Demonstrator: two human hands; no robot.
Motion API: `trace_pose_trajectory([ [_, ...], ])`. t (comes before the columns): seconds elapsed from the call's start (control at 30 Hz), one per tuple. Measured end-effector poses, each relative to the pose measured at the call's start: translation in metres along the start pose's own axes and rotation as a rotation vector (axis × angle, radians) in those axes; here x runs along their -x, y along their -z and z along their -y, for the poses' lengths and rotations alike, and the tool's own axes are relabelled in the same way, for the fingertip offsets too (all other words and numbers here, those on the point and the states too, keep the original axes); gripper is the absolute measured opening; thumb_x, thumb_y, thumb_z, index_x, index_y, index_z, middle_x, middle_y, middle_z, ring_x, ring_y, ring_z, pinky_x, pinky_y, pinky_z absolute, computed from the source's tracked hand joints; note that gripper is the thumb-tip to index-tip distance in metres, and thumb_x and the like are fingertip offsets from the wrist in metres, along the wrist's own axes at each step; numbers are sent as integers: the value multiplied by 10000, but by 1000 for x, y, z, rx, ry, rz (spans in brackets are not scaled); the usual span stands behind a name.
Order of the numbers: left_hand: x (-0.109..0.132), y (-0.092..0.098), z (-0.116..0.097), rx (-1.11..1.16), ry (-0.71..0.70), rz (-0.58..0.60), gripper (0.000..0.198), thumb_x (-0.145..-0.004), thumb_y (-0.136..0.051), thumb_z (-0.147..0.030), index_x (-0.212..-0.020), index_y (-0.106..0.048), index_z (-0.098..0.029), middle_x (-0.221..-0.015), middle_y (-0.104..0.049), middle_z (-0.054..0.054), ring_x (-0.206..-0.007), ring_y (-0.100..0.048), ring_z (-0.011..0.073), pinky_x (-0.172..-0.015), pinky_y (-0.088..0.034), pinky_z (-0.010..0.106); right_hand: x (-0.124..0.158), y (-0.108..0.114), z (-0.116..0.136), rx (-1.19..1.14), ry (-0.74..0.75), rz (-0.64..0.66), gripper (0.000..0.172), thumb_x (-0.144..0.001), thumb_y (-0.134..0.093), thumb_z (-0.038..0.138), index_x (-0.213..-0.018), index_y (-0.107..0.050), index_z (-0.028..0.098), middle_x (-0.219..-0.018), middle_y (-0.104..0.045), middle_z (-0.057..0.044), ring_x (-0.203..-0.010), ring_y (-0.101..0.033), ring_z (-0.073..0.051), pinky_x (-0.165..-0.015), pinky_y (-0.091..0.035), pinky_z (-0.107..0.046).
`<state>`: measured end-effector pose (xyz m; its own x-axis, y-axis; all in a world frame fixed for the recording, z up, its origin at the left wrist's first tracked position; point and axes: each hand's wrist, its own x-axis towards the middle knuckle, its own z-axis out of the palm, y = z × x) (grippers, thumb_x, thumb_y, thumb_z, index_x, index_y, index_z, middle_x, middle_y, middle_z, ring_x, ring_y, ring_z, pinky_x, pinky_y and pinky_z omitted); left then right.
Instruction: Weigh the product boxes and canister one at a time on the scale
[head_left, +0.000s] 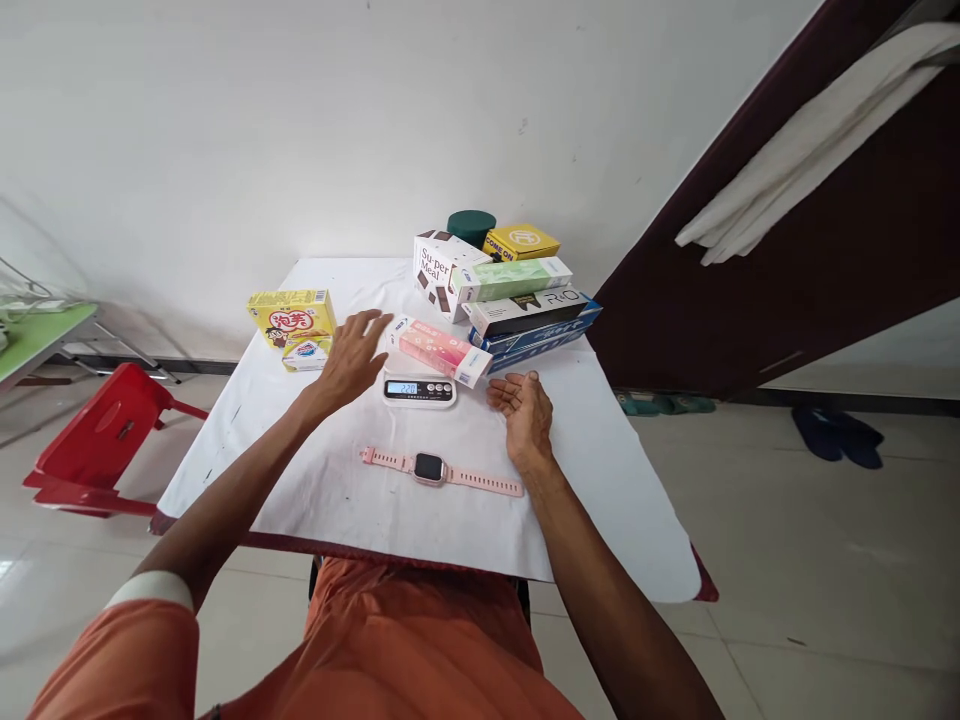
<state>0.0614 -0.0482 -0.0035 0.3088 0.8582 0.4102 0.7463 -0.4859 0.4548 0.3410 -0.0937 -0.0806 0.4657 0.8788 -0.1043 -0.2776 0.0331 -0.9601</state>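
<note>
A pink toothpaste-like box (439, 348) lies slantwise on top of a small white digital scale (420, 402), whose lit display seems to read 220. My left hand (355, 355) hovers at the left end of the box, fingers apart and holding nothing. To the right of the scale, my right hand (526, 415) rests near the box's right end, palm turned inward, fingers loosely spread and empty. Nearer to me, a pink smartwatch (429, 468) is stretched out flat with its straps to both sides. Its right strap end is close to my right wrist.
Yellow boxes (291, 315) stand left of my left hand. Behind the scale are a white "Super Meal" box (435, 275), a green box (517, 278), stacked long boxes (532, 312), a yellow box (523, 240) and a dark green lid (472, 226). A red chair (105, 440) stands left.
</note>
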Motion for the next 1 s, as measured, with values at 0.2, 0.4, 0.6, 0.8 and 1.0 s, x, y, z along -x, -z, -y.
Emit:
trace_pose_trajectory([
  [0.2, -59, -19, -20, -190, -184, 337, 767, -725, -635, -19, -1454, -554, -244, -1585, -487, 142, -1542, -338, 369, -1236, -271, 563, 0, -1, 1, -34, 2, -24, 635, -781, -629, 820, -935, -643, 203, -802, -746, -54, -734, -712, -203, -640, -578, -321],
  [0.4, -85, -31, -22, -371, -245, 563, 663, -843, -634, -105, -1473, -504, -262, -1484, -553, 125, -1467, -417, 333, -1206, -282, 534, 1, -2, 7, -65, -40, -27, 613, -794, -617, 794, -908, -666, 194, -802, -760, -79, -702, -702, -208, -594, -564, -319],
  [0.6, -87, -19, -28, -374, -222, 564, 526, -840, -698, -165, -1341, -573, -268, -1307, -611, 96, -1268, -536, 313, -1122, -349, 488, 3, 0, 16, -81, -87, -21, 552, -832, -587, 745, -897, -666, 203, -816, -758, -85, -716, -707, -216, -557, -549, -307],
  [0.8, -94, 52, -53, -312, -177, 544, 481, -880, -685, -328, -1347, -573, -311, -1253, -626, 65, -1216, -543, 303, -1069, -390, 475, 6, -2, 21, -127, -76, 0, 492, -824, -606, 700, -876, -665, 213, -818, -756, -75, -729, -697, -205, -533, -527, -280],
  [1.0, -162, 72, -84, -359, -173, 347, 501, -905, -622, -413, -1388, -551, -297, -1276, -586, 87, -1226, -508, 309, -1026, -439, 467, 9, 0, 25, -142, -59, 5, 487, -819, -620, 697, -861, -669, 214, -806, -753, -71, -719, -688, -204, -521, -516, -277],
])
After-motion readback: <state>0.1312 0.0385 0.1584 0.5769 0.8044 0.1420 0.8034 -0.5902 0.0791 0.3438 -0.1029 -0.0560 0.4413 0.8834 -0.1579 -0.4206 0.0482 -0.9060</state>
